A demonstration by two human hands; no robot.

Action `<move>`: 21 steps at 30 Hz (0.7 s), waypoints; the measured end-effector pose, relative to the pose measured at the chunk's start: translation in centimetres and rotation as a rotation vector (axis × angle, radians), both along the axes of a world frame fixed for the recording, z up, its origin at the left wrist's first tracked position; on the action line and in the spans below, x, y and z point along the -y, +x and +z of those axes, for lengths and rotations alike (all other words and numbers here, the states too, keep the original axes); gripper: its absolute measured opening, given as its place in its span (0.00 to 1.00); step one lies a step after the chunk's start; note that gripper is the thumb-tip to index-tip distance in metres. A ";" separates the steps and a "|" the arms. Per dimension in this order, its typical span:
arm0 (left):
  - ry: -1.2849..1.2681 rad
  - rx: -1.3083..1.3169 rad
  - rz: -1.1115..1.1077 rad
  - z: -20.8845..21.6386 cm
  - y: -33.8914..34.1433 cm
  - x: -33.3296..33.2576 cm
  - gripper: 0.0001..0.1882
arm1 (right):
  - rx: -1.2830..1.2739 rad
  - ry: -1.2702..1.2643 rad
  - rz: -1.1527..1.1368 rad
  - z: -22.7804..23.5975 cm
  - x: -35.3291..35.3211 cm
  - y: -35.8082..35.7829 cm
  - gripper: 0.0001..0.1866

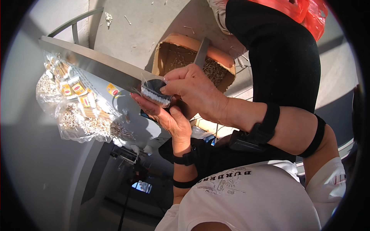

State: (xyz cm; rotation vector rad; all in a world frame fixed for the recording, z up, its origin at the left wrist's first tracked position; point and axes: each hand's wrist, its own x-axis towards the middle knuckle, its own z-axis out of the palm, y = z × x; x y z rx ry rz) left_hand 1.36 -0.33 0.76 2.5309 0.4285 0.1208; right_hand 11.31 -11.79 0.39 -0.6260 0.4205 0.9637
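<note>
A small clear plastic bag of cotton swabs (155, 96) rests on the palm and fingers of my left hand (169, 121), which supports it from below. The white swab tips line up in a row along the near side of the bag. My right hand (200, 90) is closed in a pinch at the bag's right edge, thumb and fingers together. Left of my hands, a large clear plastic bag (63, 129) lies open on the table, with loose swabs (84, 125) and several small swab packets (79, 87) with yellow labels on it.
A cardboard box (163, 57) with loose swabs inside stands on the floor beyond my hands. The table's metal edge (92, 57) runs beside it. A yellow label card (112, 90) lies on the table. Stray swabs are on the floor; a red plastic bag (314, 19) is at upper right.
</note>
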 end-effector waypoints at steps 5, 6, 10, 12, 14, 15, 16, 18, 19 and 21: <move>0.183 -0.087 -0.080 0.3 0.1 -0.3 0.45 | -0.098 -0.133 -0.005 -0.3 -0.1 0.0 0.04; 0.226 -0.104 -0.101 0.3 0.1 -0.4 0.45 | -0.131 -0.168 -0.016 -0.4 0.0 -0.1 0.03; 0.316 -0.141 -0.118 0.6 0.3 -0.3 0.45 | -0.104 -0.139 -0.004 -0.6 -0.1 -0.5 0.02; 0.334 -0.131 -0.138 0.6 0.2 -0.8 0.44 | 0.031 -0.219 0.084 0.0 -0.1 -0.5 0.02; 0.336 -0.121 -0.163 0.3 0.2 -0.5 0.43 | 0.096 -0.256 0.129 -0.6 0.1 -0.7 0.03; 0.333 -0.119 -0.162 0.3 0.3 -0.3 0.43 | 0.158 -0.286 0.173 -0.9 0.2 -0.9 0.04; 0.339 -0.116 -0.159 0.4 0.4 -0.3 0.43 | 0.164 -0.284 0.175 -1.0 0.0 -0.9 0.04; 0.339 -0.117 -0.145 0.6 0.3 -0.3 0.43 | 0.144 -0.261 0.141 -1.1 -0.5 -1.0 0.06; 0.333 -0.122 -0.138 0.6 0.3 -0.3 0.43 | 0.151 -0.263 0.141 -1.0 -0.6 -0.9 0.06; 0.327 -0.110 -0.126 0.5 0.4 -0.2 0.44 | 0.361 -0.352 0.057 -0.8 -1.0 -0.7 0.06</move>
